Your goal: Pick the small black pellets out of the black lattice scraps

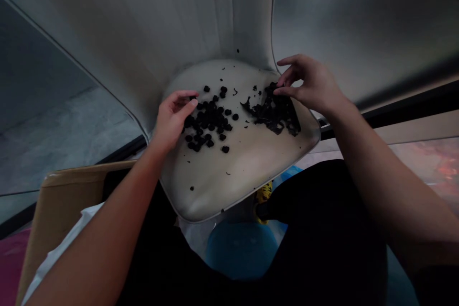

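Observation:
My left hand (172, 117) reaches over a heap of small round black pieces (210, 117) on a pale padded seat (215, 177). Its thumb and forefinger pinch one small black piece (193, 98). To the right, my right hand (308, 81) is at the top of a pile of torn, thin black scraps (274, 112). Its thumb and a curled finger close on a black scrap (274, 86) at the pile's upper edge, while the forefinger sticks out above. The hand hides part of that scrap.
Black crumbs and slivers lie scattered over the seat. Its tall backrest (201, 14) rises behind. An open cardboard box (71, 191) with white material stands at lower left. Below the seat's front edge are a round blue object (242, 248) and a yellow-and-black item (264, 193).

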A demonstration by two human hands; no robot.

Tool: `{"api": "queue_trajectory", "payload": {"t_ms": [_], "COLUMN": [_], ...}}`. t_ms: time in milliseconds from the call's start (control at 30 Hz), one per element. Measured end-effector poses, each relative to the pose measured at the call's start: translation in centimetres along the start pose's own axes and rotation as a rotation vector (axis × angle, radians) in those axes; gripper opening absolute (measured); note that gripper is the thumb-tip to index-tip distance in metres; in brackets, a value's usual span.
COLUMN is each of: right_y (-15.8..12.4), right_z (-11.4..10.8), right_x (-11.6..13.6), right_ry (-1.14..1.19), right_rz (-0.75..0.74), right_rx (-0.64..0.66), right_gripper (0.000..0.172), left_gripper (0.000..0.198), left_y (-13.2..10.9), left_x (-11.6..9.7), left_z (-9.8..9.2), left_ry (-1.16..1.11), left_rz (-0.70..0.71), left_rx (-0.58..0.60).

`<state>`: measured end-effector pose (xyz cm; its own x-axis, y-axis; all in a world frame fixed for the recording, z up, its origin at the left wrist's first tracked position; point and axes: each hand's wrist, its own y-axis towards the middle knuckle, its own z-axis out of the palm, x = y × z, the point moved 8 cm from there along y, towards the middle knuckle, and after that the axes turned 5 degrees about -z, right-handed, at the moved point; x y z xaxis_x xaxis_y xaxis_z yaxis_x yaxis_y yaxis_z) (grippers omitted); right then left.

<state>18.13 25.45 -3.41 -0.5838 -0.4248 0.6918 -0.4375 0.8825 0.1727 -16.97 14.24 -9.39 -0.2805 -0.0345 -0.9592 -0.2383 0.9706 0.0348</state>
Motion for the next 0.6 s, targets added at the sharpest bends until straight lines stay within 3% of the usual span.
{"api": "queue_trajectory", "payload": {"t_ms": [100, 200, 300, 367, 467, 600], "right_y": [0.1, 0.3, 0.6, 0.7, 0.7, 0.3], "right_z": [-0.4, -0.2, 0.1, 0.2, 0.0, -0.2], "right_x": [0.5, 0.2, -0.6, -0.6, 0.1, 0.2], "right_ry": [-0.063, -0.041, -0.013, -0.037, -0.199, -0.505], "right_rz": [0.001, 0.068, 0.161, 0.196, 0.176, 0.106], "right_rx": [-0.026, -0.013, 0.001, 0.019, 0.092, 0.184], "right_gripper": [0.031, 0.037, 0.043, 0.037, 0.022, 0.029], "left_gripper": [0.027, 0.021, 0.015, 0.013, 0.012, 0.013], "left_y": [0.1, 0.2, 0.2, 0.1, -0.2, -0.6], "left_x": [0.6, 1.2, 1.3, 1.0, 0.2, -0.5], "left_z": [-0.2, -0.4, -0.1, 0.1, 0.4, 0.7], "left_ry": [0.001, 0.045, 0.155, 0.241, 0.36, 0.417], "left_rz": [-0.02, -0.031, -0.033, -0.025, 0.012, 0.039], "left_rx": [-0.085, -0.162, -0.145, -0.117, -0.057, -0.004]}}
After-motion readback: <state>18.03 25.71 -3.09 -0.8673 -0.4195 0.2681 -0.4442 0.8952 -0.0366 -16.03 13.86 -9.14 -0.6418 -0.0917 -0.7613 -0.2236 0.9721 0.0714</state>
